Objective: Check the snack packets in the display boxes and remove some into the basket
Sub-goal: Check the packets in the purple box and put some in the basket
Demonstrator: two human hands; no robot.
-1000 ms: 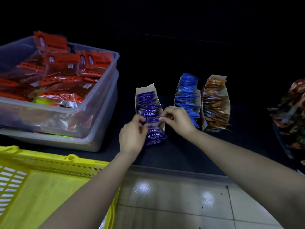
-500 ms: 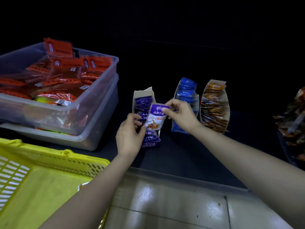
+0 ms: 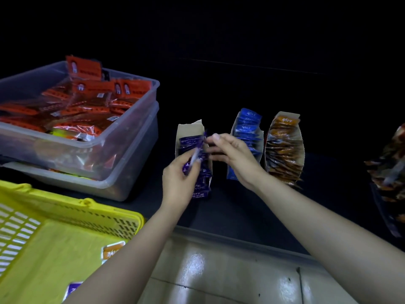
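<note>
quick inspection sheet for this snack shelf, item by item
surface: dark shelf top, boxes and tubs standing on it
job's things: three open cardboard display boxes in a row, with purple packets, blue packets and orange-brown packets; yellow plastic mesh basket holds an orange packet and a loose purple packet
clutter: two stacked clear plastic tubs of red packets; more dark packets at far right
grippers: left hand grips a single purple packet over its box; right hand fingertips at its top edge, grip too blurred to judge
cables: nothing seen
surroundings: glossy tiled floor below, darkness behind
</note>
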